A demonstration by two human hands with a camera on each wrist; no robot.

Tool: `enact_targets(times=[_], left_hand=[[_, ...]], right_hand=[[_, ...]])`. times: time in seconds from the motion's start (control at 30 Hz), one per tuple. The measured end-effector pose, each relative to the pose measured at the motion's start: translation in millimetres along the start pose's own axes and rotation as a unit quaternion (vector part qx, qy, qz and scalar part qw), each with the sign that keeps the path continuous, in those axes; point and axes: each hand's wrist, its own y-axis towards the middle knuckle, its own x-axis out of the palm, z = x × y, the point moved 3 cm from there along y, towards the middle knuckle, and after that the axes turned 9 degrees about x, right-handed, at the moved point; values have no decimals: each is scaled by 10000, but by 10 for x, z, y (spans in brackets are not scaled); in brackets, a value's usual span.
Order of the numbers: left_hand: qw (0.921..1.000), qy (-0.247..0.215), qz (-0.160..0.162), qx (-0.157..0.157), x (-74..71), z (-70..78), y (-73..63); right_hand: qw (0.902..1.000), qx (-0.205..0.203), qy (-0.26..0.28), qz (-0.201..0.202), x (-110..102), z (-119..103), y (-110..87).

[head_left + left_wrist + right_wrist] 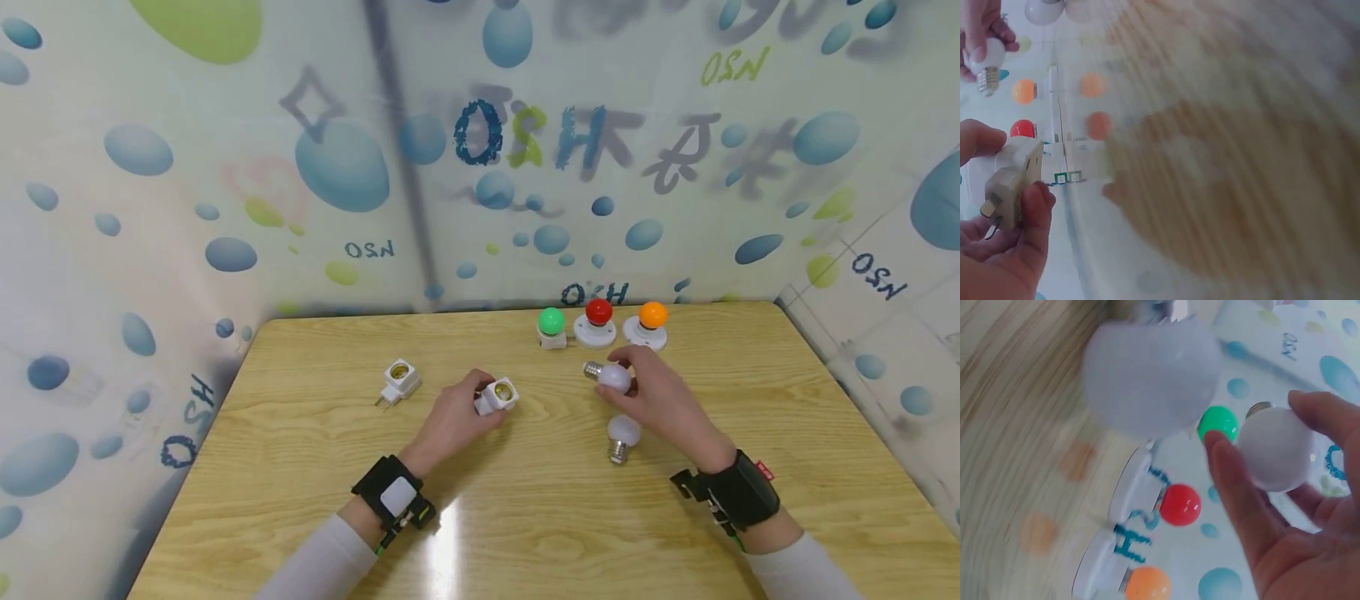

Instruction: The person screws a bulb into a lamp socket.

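Observation:
My left hand (459,414) grips a white plug-in bulb socket (498,395), its round opening facing up; in the left wrist view the metal prongs of this socket (1013,178) point down toward the palm. Across from it, my right hand (660,400) pinches a white light bulb (617,378) by its globe, the silver screw base turned left toward the socket. Bulb and socket are apart. Just below the right hand, a second white bulb (623,431) lies on the table, its screw base toward me. It looms large in the right wrist view.
Another white plug-in socket (402,380) lies on the wooden table (300,500), left of my left hand. Along the back edge stand a green bulb (551,322) in a square socket, and a red bulb (598,312) and an orange bulb (652,315) on round white bases. A patterned wall covering (450,208) rises behind.

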Motion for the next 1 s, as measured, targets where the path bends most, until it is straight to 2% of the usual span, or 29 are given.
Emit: enact_targets(times=[0.2, 0.37, 0.57, 0.73, 0.83, 1.0], left_hand=[[9994, 38, -76, 349, 15, 32, -17], [9986, 22, -65, 532, 26, 65, -20], [9979, 3, -19, 646, 38, 119, -38], [9985, -42, 13, 547, 34, 129, -62], [9989, -128, -5, 457, 22, 130, -70], [9982, -171, 9, 568, 18, 124, -80]], right_hand=[[9957, -720, 574, -111, 101, -170, -42], [9891, -1240, 785, -66, 180, -330, -64], [9845, -1347, 1097, -243, 282, -458, -74], [9837, -1458, 969, -402, 350, -530, -78], [9819, -1684, 771, -397, 370, -580, -81], [9777, -1992, 547, -365, 414, -640, -83]])
